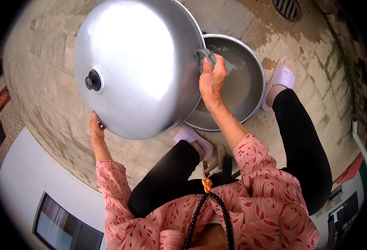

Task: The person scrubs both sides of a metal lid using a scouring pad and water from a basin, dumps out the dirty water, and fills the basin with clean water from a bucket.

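Observation:
A large silver domed pot lid (146, 79) with a black knob (93, 80) takes up the upper left, tilted and overlapping a basin. My left hand (96, 127) grips the lid's lower left edge; part of its fingers is hidden behind the metal. At the lid's right edge my right hand (212, 79) is closed on a crumpled grey scrubbing cloth (204, 58), beside the rim. Beneath that hand stands the round metal basin (258, 71), holding cloudy water (235, 83).
Stone paving (46, 79) surrounds the basin, with wet patches towards the top right. A drain grate (287, 9) lies there. My feet in lilac slippers (282, 77) flank the basin. Part of a wooden stool (221, 155) shows between my legs. A white wall with a window (64, 225) is lower left.

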{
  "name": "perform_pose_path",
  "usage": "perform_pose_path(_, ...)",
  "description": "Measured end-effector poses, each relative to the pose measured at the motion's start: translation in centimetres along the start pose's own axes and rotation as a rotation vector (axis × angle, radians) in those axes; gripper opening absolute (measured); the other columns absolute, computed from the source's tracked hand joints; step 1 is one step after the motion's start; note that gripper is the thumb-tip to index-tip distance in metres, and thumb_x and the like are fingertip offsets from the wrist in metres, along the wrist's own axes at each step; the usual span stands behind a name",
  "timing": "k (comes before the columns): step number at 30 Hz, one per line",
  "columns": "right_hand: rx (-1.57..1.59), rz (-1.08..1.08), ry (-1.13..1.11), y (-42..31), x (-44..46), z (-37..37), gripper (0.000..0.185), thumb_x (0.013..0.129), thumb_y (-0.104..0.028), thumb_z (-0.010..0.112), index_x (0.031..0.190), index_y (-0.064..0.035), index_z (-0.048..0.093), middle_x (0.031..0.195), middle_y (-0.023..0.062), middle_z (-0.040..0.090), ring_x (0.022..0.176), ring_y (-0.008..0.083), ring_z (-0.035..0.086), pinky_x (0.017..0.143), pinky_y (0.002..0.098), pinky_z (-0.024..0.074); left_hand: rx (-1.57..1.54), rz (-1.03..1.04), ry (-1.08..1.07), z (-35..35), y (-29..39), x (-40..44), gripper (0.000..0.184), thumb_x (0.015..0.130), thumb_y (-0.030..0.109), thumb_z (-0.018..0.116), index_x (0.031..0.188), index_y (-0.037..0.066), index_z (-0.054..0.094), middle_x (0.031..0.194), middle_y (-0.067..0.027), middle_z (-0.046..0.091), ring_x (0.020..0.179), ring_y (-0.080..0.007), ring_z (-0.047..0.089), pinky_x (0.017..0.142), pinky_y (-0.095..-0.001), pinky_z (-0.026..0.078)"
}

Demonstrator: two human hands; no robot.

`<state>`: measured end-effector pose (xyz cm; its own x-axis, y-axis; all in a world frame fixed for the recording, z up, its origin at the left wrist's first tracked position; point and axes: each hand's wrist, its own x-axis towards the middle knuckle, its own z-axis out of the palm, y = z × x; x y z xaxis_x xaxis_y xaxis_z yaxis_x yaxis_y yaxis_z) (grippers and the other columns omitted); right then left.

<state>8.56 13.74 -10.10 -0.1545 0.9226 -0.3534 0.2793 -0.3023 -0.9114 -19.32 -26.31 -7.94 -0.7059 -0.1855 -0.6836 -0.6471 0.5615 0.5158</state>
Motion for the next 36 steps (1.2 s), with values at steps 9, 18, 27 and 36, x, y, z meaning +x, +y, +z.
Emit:
perform_pose_path(9,0.12,0.036,0.05,2.5,-0.6,-2.3,0.017,0.089,-0.007,0.059,0.103,0.0013,0.056,0.09,0.0107,0.061,0.079,0.0215,0.059,0.074,0.0335,0.0473,0.997,1.08,-0.006,12.1,8.0,-15.9,0.086,0.075,0.049,0.074,0.138,0.003,0.04,0.145,-0.0246,0.032,0.13,-0.0388,0.04,0.099,-0.0465,0.042)
perform_pose_path(18,-0.189,-0.416,0.01,2.2,2.1,0.1,0.027,0.069,0.003,0.07,0.091,-0.0033,0.055,0.094,0.0125,0.053,0.089,0.0332,0.056,0.075,0.0422,0.0467,1.392,1.095,-0.19,18.4,6.5,-22.5,0.127,0.049,0.06,0.074,0.149,0.006,0.017,0.152,-0.0315,0.007,0.139,-0.0484,0.017,0.102,-0.0484,0.04)
perform_pose_path(27,-0.067,-0.449,-0.115,1.3,-0.1,-1.7,0.031,0.066,0.011,0.067,0.092,-0.0014,0.054,0.093,0.0146,0.055,0.088,0.0353,0.058,0.075,0.0425,0.0481,1.404,1.163,-0.188,18.3,6.6,-22.5,0.123,0.05,0.052,0.079,0.147,0.006,0.018,0.149,-0.0355,0.006,0.135,-0.0554,0.018,0.089,-0.0526,0.05)
perform_pose_path(36,-0.079,0.307,0.015,9.5,2.1,-4.8,0.025,0.078,0.004,0.062,0.103,-0.0025,0.062,0.1,0.0149,0.064,0.092,0.0291,0.062,0.082,0.0365,0.0469,1.351,1.044,-0.203,18.3,6.6,-22.7,0.124,0.049,0.049,0.082,0.148,0.01,0.018,0.151,-0.0317,0.005,0.136,-0.054,0.018,0.092,-0.0527,0.048)
